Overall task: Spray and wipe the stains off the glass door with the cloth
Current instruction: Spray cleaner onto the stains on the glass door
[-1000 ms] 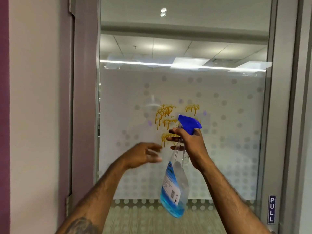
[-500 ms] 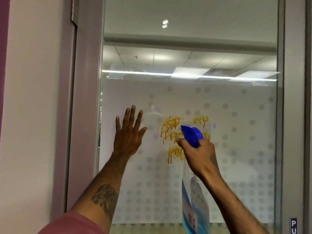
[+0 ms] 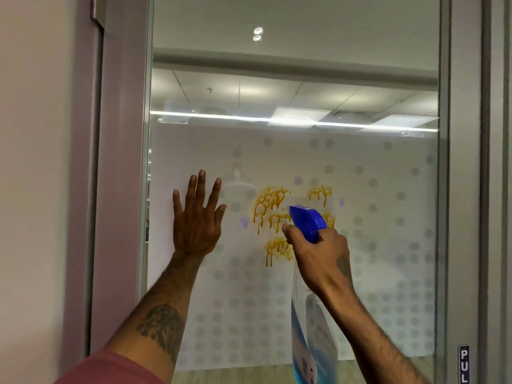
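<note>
The glass door [image 3: 360, 92] fills the view, frosted with grey dots in its lower half. Orange-yellow dripping stains [image 3: 270, 206] sit at mid height, in several patches. My right hand [image 3: 318, 256] grips a spray bottle [image 3: 307, 220] with a blue trigger head; its nozzle points at the stains from close by, and its clear body with blue liquid hangs down toward the bottom edge. My left hand [image 3: 197, 217] lies flat on the glass left of the stains, fingers spread. No cloth is in view.
The grey door frame [image 3: 122, 189] runs down the left side beside a pale wall [image 3: 36, 189]. A second frame post [image 3: 462, 189] stands at the right, with a small "PULL" label [image 3: 464, 363] low on it. Ceiling lights show through the upper glass.
My left hand rose from beside the bottle and pressed flat on the glass. My right hand brought the spray head up close to the stains. The view has drawn nearer to the door.
</note>
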Motion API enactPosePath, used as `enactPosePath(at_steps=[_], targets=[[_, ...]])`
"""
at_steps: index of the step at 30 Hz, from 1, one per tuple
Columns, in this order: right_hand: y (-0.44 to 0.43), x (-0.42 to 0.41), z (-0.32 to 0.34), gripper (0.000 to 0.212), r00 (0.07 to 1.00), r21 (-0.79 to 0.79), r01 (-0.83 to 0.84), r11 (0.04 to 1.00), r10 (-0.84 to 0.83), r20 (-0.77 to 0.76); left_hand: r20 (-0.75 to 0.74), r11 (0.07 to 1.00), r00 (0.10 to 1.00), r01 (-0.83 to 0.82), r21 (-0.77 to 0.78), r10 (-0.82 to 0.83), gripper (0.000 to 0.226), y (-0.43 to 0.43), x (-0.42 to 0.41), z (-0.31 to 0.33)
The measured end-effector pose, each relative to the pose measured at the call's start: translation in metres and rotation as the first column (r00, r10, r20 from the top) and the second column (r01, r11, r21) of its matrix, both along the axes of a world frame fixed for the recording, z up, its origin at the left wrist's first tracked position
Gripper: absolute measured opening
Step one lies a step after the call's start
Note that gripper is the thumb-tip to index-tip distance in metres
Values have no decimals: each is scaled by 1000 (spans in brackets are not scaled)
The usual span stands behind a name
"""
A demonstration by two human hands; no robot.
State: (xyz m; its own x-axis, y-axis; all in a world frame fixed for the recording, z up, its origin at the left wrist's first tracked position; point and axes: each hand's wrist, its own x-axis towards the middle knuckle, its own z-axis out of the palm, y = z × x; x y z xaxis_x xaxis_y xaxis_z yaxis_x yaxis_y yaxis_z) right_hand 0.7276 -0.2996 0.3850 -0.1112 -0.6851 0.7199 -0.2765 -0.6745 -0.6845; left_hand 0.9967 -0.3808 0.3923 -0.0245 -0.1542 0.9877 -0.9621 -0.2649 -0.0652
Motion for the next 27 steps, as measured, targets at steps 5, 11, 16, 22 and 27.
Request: enactPosePath(at_steps=[5, 11, 16, 22, 27], targets=[[6, -3, -3, 40, 999, 15, 45, 999, -45, -5, 9, 999, 1000, -3, -33, 3, 64, -3, 3, -1], [7, -15, -3, 35, 998, 14, 57, 998, -58, 15, 11, 999, 1000, 11, -40, -11, 64, -5, 3, -1], [9, -34, 4, 37, 999, 33, 33, 999, -33, 24, 8, 999, 1000, -10, -31, 10, 65, -4, 4, -1], [4, -72, 6, 37, 987, 40, 120, 992, -123, 101, -2, 999, 1000, 29, -20, -29, 64, -1, 1, -1], [3, -84, 6, 37, 972, 7, 224, 975, -224, 69, -7, 998, 998, 56, -10, -56, 65, 1, 0, 0]])
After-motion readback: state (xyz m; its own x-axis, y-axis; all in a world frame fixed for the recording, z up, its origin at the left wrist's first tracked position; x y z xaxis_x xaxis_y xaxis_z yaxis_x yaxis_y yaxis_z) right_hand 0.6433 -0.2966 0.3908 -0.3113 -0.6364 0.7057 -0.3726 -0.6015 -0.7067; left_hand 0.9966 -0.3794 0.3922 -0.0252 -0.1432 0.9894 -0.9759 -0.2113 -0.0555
